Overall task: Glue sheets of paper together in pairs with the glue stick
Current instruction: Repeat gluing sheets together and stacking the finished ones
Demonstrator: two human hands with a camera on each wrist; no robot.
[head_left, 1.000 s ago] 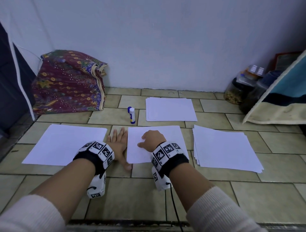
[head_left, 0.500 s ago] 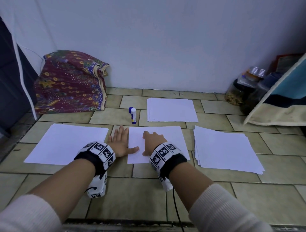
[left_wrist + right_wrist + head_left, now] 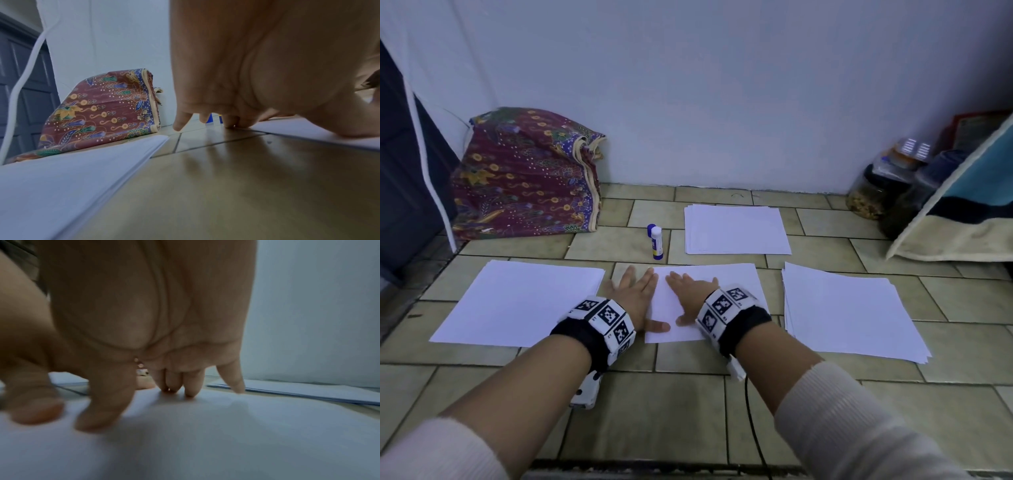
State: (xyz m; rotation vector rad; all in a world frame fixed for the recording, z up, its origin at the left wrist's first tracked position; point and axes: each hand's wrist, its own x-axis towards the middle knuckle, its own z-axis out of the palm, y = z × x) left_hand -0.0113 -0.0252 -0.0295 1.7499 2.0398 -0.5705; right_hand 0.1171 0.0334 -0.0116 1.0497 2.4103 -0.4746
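A white middle sheet [image 3: 736, 277] lies on the tiled floor in front of me. My right hand [image 3: 690, 294] lies flat on it with fingers straight, pressing the paper [image 3: 226, 426] down. My left hand [image 3: 635, 291] lies flat at the sheet's left edge, its thumb on the paper and its fingers [image 3: 180, 123] mostly on the tile. A blue-and-white glue stick [image 3: 655, 241] stands capped just beyond the sheet, free of both hands. More paper lies in a left stack [image 3: 517, 301], a right stack [image 3: 849, 311] and a far stack [image 3: 736, 229].
A patterned maroon cloth bundle [image 3: 527, 178] leans against the wall at the back left. Jars [image 3: 873, 192] and a leaning cushion [image 3: 962, 212] stand at the back right. A dark door [image 3: 400, 178] lines the left side. A black cable [image 3: 753, 428] runs under my right arm.
My right hand has uncurled from a loose fist into a flat palm on the middle sheet. My left hand has slid toward the sheet's left edge, its thumb now on the paper.
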